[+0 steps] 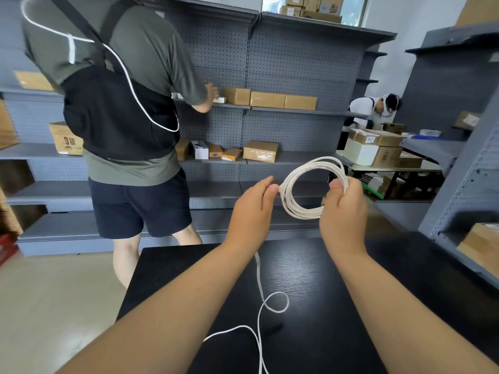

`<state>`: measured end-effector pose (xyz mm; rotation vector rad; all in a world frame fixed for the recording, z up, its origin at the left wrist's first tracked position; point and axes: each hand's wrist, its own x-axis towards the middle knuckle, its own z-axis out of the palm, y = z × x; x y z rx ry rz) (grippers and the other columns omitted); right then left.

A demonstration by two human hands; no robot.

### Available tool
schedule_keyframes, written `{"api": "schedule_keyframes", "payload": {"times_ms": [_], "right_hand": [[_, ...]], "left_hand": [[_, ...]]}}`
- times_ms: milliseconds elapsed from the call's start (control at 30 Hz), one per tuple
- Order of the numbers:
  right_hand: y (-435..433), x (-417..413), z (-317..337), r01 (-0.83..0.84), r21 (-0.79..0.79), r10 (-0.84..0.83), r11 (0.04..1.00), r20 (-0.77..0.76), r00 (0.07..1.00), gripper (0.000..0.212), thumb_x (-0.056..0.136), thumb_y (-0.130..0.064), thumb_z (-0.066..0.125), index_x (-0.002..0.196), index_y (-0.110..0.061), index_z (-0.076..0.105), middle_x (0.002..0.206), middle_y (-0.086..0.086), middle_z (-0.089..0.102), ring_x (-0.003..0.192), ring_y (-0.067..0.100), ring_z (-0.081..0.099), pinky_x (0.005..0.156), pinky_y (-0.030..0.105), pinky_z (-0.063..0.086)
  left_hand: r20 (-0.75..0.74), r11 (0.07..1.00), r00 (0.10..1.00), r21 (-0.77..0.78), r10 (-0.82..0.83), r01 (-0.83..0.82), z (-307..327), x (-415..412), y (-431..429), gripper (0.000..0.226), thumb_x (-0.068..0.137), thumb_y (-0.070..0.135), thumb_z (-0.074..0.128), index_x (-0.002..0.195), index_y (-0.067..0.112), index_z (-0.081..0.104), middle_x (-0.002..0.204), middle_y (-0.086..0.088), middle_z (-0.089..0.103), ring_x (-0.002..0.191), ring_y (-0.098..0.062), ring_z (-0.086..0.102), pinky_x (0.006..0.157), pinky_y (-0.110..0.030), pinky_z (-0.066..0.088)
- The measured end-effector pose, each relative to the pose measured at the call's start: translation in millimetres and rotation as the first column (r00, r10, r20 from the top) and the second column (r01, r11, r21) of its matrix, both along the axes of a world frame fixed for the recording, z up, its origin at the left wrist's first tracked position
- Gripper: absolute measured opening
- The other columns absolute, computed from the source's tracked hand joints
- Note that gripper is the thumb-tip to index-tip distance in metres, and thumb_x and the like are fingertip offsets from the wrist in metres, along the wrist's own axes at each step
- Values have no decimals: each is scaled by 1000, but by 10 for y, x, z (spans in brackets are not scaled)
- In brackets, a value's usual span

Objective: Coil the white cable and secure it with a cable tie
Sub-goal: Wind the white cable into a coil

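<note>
Head view, hands (252, 209) (343, 211) on white cable coil (299, 213), raised (near table's (405, 265) far edge)

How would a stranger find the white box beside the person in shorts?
Face the grey pegboard shelving ahead; find the shelf level with the standing person's waist. Just right of that person stands a small white box, the only white one among brown cardboard cartons in that row.

Loose run of cable (259, 276): leaves frame at bottom edge, end not seen. Its upper stretch is hidden behind the left hand (252, 211). Right hand (343, 211): fingertips hidden behind the hand's own back and the coil (305, 214). Standing person (135, 76): head cut off at top edge. Box (66, 139): print blurred, unreadable.
</note>
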<state>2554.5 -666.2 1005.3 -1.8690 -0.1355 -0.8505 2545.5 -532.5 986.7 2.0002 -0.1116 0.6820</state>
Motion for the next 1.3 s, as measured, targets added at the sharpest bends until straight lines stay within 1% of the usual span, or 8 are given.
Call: {"api": "schedule_keyframes", "payload": {"times_ms": [133, 200, 267, 400, 700, 867, 1067, 1300], "right_hand": [[18, 18, 4, 6, 52, -6, 999, 1, 1000, 21, 99, -15, 34, 104, -2, 50, 85, 9, 53, 77, 22, 47, 57, 23, 24], [54, 23, -4, 17, 110, -17, 994, -7, 1000, 19, 99, -15, 34, 101, -5, 50, 87, 11, 55, 78, 24, 48, 58, 23, 25], [82, 31, -2, 39, 177, -34, 983, -29, 999, 15, 98, -14, 33, 97, -10, 47, 89, 13, 57, 79, 26, 51, 60, 24, 27], [154, 50, -5, 75, 271, -56, 960, -76, 996, 13, 98, -18, 34, 94, -12, 45, 92, 16, 60, 83, 28, 53, 68, 26, 32], [283, 6, -113, -89, 433, 180, 897, -173, 968, 16, 98, -24, 36, 86, -21, 46, 80, -2, 58, 75, 22, 54, 67, 37, 43], [23, 45, -21, -139, -68, 126, 988, -163, 979, 27, 91, -16, 54, 116, -11, 45, 104, -2, 54, 95, 19, 52, 85, 29, 41], [-85, 138, 216, -105, -761, 169, 640, 7, 986, 75, 81, -4, 58, 146, -7, 19, 148, 10, 31, 137, 23, 26, 113, 29, 14], [25, 87, 85, -379, -575, 277, 725, -260, 925, 21, 97, -14, 37, 116, -16, 45, 93, 5, 60, 90, 26, 56, 76, 37, 43]], "left_hand": [[-163, 956, 980, -287, -112, 61, 38, -21, -37, 46, 99, 36, 34, 136, 11, 43, 133, -10, 54, 122, -27, 49, 95, -24, 35], [-207, 854, 944, -505, -258, 123, 106, -84, -122, 41, 99, 42, 30, 118, 14, 55, 119, -20, 59, 73, -39, 59, 66, -39, 50], [-167, 792, 931, -586, -326, 172, 108, -84, -176, 39, 99, 45, 27, 102, 25, 60, 110, -4, 69, 34, -16, 30, 36, -21, 30], [-54, 774, 929, -571, -366, 272, 121, -119, -274, 41, 98, 46, 24, 107, 25, 58, 102, 9, 70, 40, -6, 29, 43, -18, 27], [62, 936, 991, -325, -121, 135, 94, -35, -256, 20, 98, 25, 41, 81, 24, 52, 66, 11, 62, 63, 8, 53, 64, -7, 37], [-10, 997, 999, 56, -49, 49, 180, 52, 25, 22, 99, 25, 37, 88, 13, 51, 63, 8, 57, 63, -5, 50, 61, -22, 34], [-175, 809, 981, 561, -90, 174, 393, 104, 235, 27, 99, 31, 38, 91, 7, 49, 78, -4, 61, 75, -23, 55, 64, -30, 35], [-144, 679, 985, 713, -99, 173, 519, 81, 324, 35, 99, 35, 36, 103, 5, 53, 91, -12, 64, 84, -28, 58, 72, -37, 42]]}}
